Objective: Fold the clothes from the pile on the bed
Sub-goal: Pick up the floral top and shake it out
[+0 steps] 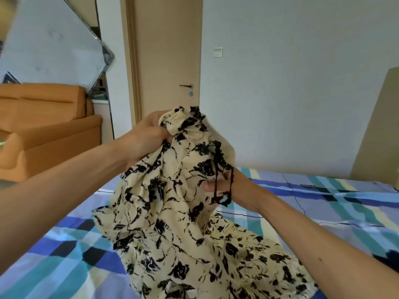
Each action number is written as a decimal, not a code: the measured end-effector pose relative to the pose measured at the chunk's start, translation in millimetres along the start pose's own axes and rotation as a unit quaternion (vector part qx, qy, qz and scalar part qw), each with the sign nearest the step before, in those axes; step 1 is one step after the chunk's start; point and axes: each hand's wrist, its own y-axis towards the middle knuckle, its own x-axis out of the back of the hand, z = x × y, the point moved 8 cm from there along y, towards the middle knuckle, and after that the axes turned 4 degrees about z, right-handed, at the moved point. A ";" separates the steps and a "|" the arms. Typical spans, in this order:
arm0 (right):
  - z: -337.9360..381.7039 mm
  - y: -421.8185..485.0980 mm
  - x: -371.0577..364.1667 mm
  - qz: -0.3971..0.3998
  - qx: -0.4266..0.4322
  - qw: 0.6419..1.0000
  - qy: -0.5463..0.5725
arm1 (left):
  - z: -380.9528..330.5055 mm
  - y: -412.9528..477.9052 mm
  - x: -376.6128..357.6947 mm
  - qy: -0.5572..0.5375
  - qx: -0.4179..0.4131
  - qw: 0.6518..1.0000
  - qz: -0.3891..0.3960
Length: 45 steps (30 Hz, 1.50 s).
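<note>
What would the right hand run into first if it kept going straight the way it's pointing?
Probably the floral garment: the right hand points left into its hanging folds and already touches them. Depth behind the cloth is unclear.

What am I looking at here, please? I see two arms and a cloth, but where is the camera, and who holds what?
There is no machine here: a person works with bare hands. The one picture comes from a wide-angle camera worn on the head, looking forward and down, so both arms are the person's own. The left hand grips the bunched top of a cream garment with black flower print; its lower part lies on the bed, which has a blue checked sheet. The right hand holds the garment lower down, thumb in front, fingers hidden behind the cloth; a thin black cord hangs over it. Behind stand a door, an orange sofa and a mirror.
</note>
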 end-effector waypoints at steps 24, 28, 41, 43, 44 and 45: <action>-75.3 39.4 20.1 0.147 -0.258 0.890 -0.345 | 189.4 58.2 -58.0 0.572 0.118 0.771 0.255; 231.8 120.2 162.1 -0.264 -0.002 0.853 -0.450 | -81.7 209.0 74.6 0.516 0.077 0.846 -0.105; 546.4 -39.1 184.2 -0.417 0.198 0.749 -0.475 | -425.2 128.1 170.9 0.481 -0.148 0.788 -0.356; 521.0 -45.0 181.8 -0.395 0.171 0.771 -0.469 | -410.1 121.0 151.4 0.510 -0.142 0.796 -0.293; 504.9 -47.4 180.8 -0.384 0.156 0.782 -0.466 | -400.6 116.5 138.7 0.518 -0.150 0.801 -0.261; 489.5 -48.8 180.9 -0.377 0.144 0.790 -0.462 | -390.6 113.0 128.8 0.520 -0.157 0.808 -0.229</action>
